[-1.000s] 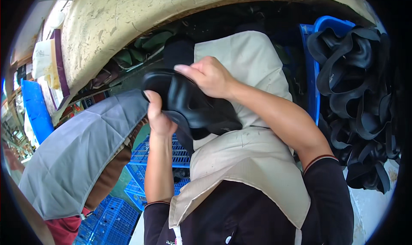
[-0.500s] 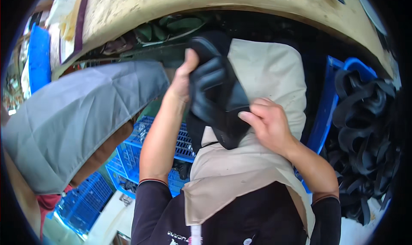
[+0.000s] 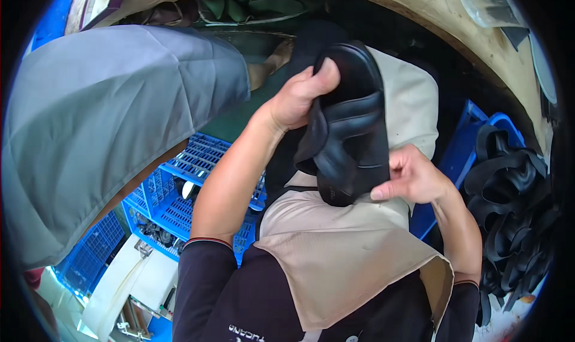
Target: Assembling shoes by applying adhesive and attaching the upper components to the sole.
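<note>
A black sandal (image 3: 353,117) with crossed, padded straps is held upright over my lap, its footbed facing me. My left hand (image 3: 304,93) grips its upper end at the left edge, thumb lying on the footbed and fingers behind. At the lower right edge, my right hand (image 3: 416,175) pinches the side between thumb and bent fingers. Beneath the sandal spreads a beige apron (image 3: 407,96) over my legs. Behind the sandal, the far side and the hidden fingertips cannot be made out.
Right of me, a blue crate (image 3: 458,144) stands beside a heap of black strap pieces (image 3: 509,204). Blue plastic baskets (image 3: 194,156) sit low at left. Next to them is a person's grey-covered lap (image 3: 120,126). A worn table edge (image 3: 413,18) curves overhead.
The sandal has shifted right in the picture and turned more upright, with both hands still on it. The whole view has also swung, so the neighbour's lap and the table appear displaced.
</note>
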Motion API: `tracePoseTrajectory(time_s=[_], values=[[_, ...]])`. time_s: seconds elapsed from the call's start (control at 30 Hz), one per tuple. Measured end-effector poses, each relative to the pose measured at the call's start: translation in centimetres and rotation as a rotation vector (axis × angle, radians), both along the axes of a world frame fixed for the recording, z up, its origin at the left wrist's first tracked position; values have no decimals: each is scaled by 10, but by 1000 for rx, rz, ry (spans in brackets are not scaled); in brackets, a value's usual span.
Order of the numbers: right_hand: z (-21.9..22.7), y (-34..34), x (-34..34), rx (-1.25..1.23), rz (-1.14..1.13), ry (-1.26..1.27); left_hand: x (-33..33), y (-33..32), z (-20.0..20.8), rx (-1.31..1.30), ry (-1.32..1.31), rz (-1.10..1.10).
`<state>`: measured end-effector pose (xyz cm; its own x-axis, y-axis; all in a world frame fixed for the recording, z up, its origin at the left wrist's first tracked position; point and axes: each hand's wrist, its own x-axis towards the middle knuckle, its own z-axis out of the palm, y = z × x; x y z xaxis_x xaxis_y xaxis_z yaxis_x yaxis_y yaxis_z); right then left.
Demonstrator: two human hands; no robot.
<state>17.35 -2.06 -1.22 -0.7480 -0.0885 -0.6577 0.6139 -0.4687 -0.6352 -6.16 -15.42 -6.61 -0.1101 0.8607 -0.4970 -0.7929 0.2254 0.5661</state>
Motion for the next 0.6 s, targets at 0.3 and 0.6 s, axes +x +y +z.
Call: tracePoseTrajectory(time_s=[0.3,0.6], values=[[0,-18,-38,345,235,151,-1,-70,-11,179,-240,118],[33,-102,-22,236,-431,82,56,-117,45,118,-8,302]])
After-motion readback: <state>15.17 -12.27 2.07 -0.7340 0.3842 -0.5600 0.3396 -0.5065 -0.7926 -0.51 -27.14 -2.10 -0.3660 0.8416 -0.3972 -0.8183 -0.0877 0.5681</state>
